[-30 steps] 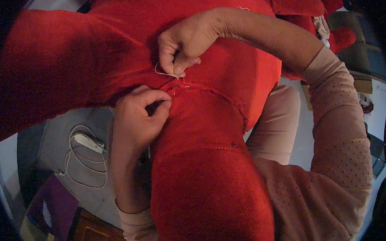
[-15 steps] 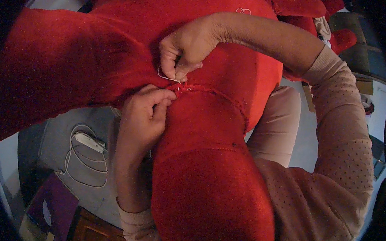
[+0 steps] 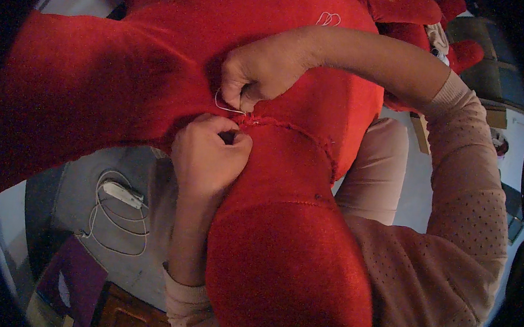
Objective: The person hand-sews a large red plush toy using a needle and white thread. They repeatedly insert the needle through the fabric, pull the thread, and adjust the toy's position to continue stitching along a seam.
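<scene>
A large red stuffed cloth piece (image 3: 287, 253) with limb-like parts fills the middle. A stitched seam (image 3: 296, 130) crosses it. My right hand (image 3: 264, 69) is closed in a pinch just above that seam, on a fine needle with white thread (image 3: 230, 110); the needle itself is mostly hidden by the fingertips. Just below and to the left, my left hand (image 3: 209, 158) is closed, thumb and forefinger gripping the red fabric at the seam's edge. A loose loop of white thread (image 3: 329, 18) lies higher up on the cloth.
At lower left a white power strip (image 3: 123, 195) with a looped cable lies on the grey floor (image 3: 120, 268), near a purple flat item (image 3: 75, 278) and a brown wooden panel (image 3: 130, 304). My pink-clad leg (image 3: 374, 169) is at right, with cardboard (image 3: 492, 116) beyond.
My right hand has shifted right and slightly down. My left hand has moved rightward and its fingers are curled more tightly at the seam.
</scene>
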Motion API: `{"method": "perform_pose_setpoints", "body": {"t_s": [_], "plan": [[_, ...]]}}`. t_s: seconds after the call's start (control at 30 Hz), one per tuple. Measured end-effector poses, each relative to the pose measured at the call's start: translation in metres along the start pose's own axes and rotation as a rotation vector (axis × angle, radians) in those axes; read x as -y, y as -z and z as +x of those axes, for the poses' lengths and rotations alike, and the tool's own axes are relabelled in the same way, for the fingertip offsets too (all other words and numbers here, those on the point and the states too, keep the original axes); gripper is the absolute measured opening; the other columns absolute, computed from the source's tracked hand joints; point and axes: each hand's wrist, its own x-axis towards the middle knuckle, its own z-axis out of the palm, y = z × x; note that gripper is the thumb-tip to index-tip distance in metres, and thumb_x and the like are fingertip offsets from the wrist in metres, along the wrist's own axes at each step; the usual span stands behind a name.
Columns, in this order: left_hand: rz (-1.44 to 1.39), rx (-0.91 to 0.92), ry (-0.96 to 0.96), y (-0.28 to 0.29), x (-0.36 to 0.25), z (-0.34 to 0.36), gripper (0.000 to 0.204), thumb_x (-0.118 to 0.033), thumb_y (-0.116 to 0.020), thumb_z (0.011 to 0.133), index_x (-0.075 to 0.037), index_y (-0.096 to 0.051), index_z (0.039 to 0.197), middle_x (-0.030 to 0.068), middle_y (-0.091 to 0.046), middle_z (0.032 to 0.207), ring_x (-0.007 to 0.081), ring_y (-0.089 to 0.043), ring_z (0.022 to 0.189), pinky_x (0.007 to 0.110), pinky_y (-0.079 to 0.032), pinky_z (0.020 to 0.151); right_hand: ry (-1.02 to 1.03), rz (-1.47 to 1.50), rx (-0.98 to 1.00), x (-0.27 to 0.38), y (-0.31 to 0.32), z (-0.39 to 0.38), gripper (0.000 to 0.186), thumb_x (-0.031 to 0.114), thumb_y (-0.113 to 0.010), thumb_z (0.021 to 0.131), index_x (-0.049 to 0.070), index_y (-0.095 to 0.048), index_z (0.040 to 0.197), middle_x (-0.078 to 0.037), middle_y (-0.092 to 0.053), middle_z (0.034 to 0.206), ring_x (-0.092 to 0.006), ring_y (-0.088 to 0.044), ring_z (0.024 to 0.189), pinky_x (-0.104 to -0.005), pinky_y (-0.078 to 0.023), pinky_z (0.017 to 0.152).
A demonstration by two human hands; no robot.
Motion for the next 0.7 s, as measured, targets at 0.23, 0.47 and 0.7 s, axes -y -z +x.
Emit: {"method": "perform_pose_setpoints", "body": {"t_s": [0.23,0.47,0.7], "plan": [[0.030,-0.052,-0.053,-0.002,0.004,-0.002,0.016,-0.019,-0.066,0.066,-0.006,-0.070,0.075,0.0158,-0.066,0.081,0.0349,-0.065,0.076,0.043,-0.051,0.069,0.056,-0.389,-0.136,0.015,-0.001,-0.012,0.005,0.003,-0.059,0.073,0.000,-0.055,0.072,-0.017,-0.059,0.067,-0.0346,-0.057,0.065,-0.0431,-0.042,0.058],[0.061,0.020,-0.037,0.004,-0.001,-0.008,0.018,-0.019,-0.065,0.065,-0.008,-0.069,0.078,0.0142,-0.065,0.085,0.0348,-0.063,0.080,0.045,-0.051,0.073,0.056,-0.309,-0.165,0.011,-0.014,-0.019,0.003,0.003,-0.058,0.072,0.003,-0.055,0.073,-0.015,-0.060,0.071,-0.0342,-0.058,0.071,-0.0448,-0.041,0.059],[0.120,-0.008,-0.116,0.004,-0.004,-0.007,0.020,-0.020,-0.063,0.065,-0.007,-0.068,0.079,0.0145,-0.065,0.088,0.0355,-0.063,0.082,0.045,-0.050,0.074,0.165,-0.244,-0.236,-0.002,-0.026,-0.017,0.007,0.001,-0.059,0.069,0.001,-0.053,0.072,-0.014,-0.057,0.069,-0.0337,-0.057,0.070,-0.0436,-0.041,0.060]]}}
